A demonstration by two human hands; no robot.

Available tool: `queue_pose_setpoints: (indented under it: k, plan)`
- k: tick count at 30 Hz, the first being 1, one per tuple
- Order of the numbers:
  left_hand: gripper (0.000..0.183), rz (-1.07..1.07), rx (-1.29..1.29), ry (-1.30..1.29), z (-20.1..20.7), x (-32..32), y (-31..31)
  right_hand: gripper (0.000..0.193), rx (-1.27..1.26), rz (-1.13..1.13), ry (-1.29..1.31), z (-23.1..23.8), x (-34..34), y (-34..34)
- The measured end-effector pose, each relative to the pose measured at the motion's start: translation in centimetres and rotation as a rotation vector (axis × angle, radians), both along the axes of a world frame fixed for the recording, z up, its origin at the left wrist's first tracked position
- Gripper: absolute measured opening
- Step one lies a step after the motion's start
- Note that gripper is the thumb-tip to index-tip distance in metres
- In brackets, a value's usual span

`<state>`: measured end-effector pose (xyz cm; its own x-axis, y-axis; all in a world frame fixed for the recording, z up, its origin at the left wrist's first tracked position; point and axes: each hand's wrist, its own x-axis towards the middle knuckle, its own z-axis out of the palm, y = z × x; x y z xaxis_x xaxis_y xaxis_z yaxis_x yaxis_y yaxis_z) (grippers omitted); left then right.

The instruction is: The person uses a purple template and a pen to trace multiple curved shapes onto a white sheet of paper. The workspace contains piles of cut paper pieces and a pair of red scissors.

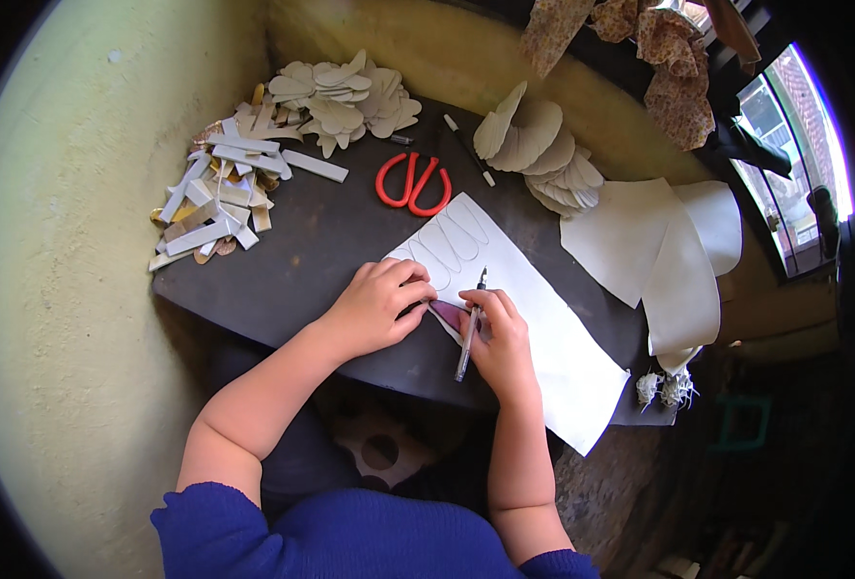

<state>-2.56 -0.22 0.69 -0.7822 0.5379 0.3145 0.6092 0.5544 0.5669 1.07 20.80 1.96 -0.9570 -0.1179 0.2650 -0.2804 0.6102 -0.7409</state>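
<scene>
A long white sheet point(553, 333) lies slantwise over the dark table, with a row of looping pen outlines point(452, 241) on its upper left part. My left hand point(379, 304) has its fingers bent and closed at the tip of a small purple pointed piece point(450, 315) near the sheet's left edge. In my right hand point(501, 343) a clear pen point(469, 336) rests between the fingers, its dark end pointing away from me. The right fingers also touch the purple piece, partly covering it. Red-handled scissors point(414, 188) lie beyond the sheet's far end.
Cut strips point(220, 188) are heaped at the table's left, beside rounded white cutouts point(345, 96). More oval cutouts point(529, 145) stand and lie at the back right. A marker point(469, 150) lies before them. Large pale sheets point(654, 251) hang over the right edge. Cloth point(678, 77) hangs above.
</scene>
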Motion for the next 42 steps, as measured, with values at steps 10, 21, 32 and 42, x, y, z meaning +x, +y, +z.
queue_pose_setpoints:
  k: [10,21,32,42]
  plan:
    - [0.017,0.04,0.02,0.021,-0.1,0.1,0.3,0.035,0.063,0.092,-0.055,1.3,0.7,0.4]
    - [0.013,0.058,0.023,0.038,-0.3,0.0,0.4,0.035,0.094,0.101,-0.004,1.0,0.6,0.2]
    - [0.011,0.056,0.019,0.006,-0.2,0.0,0.5,0.033,0.071,0.113,0.006,0.9,0.6,0.1]
    - [0.011,0.039,0.048,-0.062,-0.1,-0.2,0.2,0.032,0.088,0.117,0.006,1.1,0.7,0.0]
